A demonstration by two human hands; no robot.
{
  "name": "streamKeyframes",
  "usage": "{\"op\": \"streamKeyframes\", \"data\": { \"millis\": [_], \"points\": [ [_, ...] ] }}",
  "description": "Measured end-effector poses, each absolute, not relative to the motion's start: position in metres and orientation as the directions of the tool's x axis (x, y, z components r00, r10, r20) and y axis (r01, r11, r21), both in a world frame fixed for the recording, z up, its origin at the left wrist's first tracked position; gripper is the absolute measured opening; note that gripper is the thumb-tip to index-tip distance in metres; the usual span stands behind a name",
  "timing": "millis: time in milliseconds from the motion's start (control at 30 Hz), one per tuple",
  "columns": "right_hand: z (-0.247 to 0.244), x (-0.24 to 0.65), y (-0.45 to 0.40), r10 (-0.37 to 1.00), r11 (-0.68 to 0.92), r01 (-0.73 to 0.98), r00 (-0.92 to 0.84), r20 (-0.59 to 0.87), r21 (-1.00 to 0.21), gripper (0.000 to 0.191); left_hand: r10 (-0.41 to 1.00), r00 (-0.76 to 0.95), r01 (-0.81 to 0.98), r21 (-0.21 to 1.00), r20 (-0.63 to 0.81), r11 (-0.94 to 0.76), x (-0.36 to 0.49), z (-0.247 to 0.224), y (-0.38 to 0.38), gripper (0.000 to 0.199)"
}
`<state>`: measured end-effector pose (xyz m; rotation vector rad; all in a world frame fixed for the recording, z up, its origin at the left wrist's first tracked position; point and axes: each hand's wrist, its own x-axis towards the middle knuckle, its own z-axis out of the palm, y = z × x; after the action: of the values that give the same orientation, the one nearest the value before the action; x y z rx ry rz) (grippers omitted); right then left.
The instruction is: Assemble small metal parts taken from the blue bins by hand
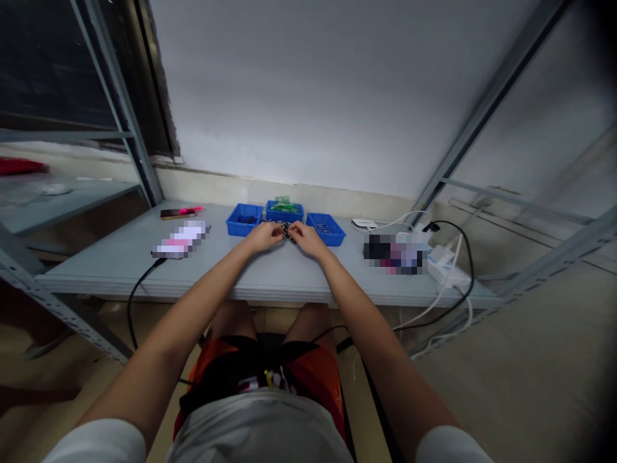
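Observation:
Both hands meet over the grey shelf top, in front of the blue bins. The fingertips of my left hand (267, 236) are closed at the left side of a small dark piece (287, 231). From the other side, my right hand (307, 240) pinches the same piece, which is too small to name. Left of them stands a blue bin (236, 227) with small dark parts inside. Behind is a second blue bin (299, 215) holding green packets (284, 206). The right blue bin (332, 240) contains thin metallic pieces (324, 229).
A phone-like device (181, 240), blurred out, lies on the left with a black cable. Behind it is a dark flat object (174, 213) with something pink. To the right are a pixelated item (393, 254), a white power strip (448, 267) and tangled cables. Metal uprights (446, 170) flank the shelf.

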<state>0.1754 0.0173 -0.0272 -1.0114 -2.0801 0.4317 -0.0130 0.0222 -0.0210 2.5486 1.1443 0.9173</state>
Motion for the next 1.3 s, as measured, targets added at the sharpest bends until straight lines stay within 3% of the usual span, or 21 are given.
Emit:
{"op": "streamKeyframes", "data": {
  "millis": [1300],
  "points": [
    [-0.0281,0.1764,0.0158,0.805,0.593,0.613,-0.436,0.402,-0.522,0.017,0.72,0.514,0.608,0.394,0.467,-0.69,-0.0147,-0.0215,0.0226,0.023]
  ]
}}
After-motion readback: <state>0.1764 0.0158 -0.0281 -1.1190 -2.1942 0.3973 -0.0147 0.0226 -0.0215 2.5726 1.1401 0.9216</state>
